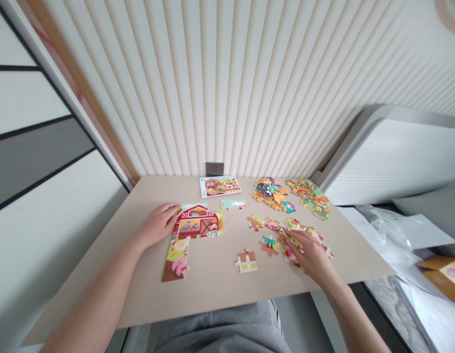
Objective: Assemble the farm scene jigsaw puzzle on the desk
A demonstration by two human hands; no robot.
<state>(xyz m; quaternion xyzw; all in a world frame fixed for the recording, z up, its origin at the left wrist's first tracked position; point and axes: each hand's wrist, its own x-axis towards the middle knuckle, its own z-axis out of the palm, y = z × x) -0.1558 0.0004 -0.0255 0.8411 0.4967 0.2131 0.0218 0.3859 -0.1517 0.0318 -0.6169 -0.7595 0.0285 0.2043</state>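
Barn section [192, 225]: joined puzzle pieces, flat on surface [212, 294]; landmark.
Left hand [161, 224]: at barn section's left edge, fingers together, can't tell if gripping.
Right hand [306, 249]: over loose pieces [289, 254], right of barn section; can't tell if clamped.
Fence chunk [248, 262]: near side, right of barn section.
Picture card [222, 186]: beyond barn section, by wall [230, 98].

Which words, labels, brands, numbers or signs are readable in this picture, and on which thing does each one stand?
No text can be read.
Card: small marks on its left edge, too small to read.
Puzzle: pictures, no letters that I can make out.
Orange box: no readable words.
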